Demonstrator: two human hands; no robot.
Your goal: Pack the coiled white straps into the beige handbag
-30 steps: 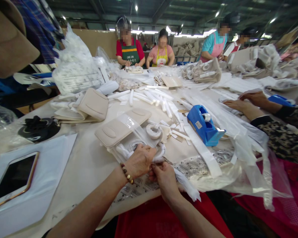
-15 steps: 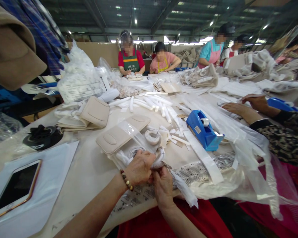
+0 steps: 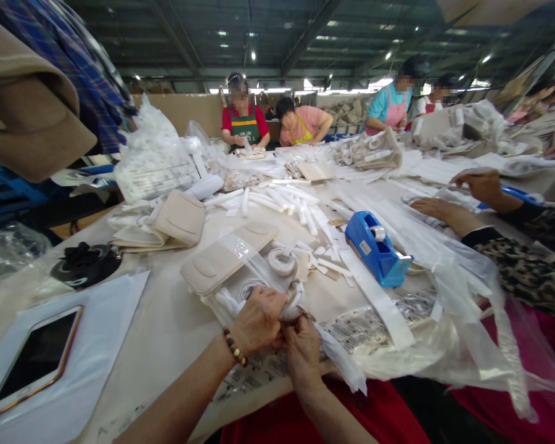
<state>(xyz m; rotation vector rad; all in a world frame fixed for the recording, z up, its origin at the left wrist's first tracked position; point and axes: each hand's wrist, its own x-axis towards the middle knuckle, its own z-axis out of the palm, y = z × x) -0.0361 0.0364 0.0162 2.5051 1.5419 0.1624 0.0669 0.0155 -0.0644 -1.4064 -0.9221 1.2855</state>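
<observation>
bent fingers, curved white wrapping, smooth beige panel

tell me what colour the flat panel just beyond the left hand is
Beige; the flat panel shows best in the head view.

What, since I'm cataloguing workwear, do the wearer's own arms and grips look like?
Left grip and right grip are ungloved, with no sleeves in view. A beaded bracelet in brown, tan and cream circles the left wrist; the right is bare.
</observation>
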